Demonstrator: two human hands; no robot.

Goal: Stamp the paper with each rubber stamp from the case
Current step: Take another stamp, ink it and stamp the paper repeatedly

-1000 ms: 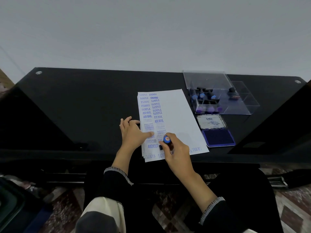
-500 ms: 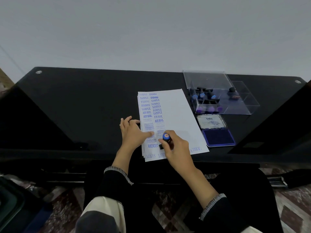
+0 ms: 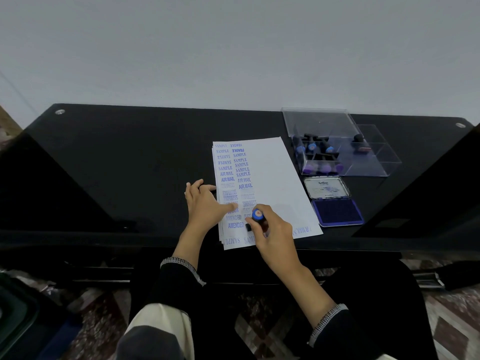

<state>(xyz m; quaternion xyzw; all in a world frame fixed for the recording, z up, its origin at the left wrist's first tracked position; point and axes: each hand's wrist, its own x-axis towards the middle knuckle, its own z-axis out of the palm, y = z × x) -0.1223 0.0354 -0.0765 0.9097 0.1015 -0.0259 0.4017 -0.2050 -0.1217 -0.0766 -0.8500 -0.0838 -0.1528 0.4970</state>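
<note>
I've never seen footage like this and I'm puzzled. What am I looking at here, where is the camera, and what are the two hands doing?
No machine here: a person wears a camera on the head, looking down at their own hands. On the black glossy table lies a white paper sheet covered with blue stamped words. The left hand presses it flat. The right hand grips a small blue-capped rubber stamp against the paper. To the right sit an open blue ink pad and a clear plastic case holding more stamps.

Looks like a home desk corner: glossy black table (image 3: 130, 162) against a plain pale wall (image 3: 233, 48), patterned floor tiles (image 3: 259, 331) below.
</note>
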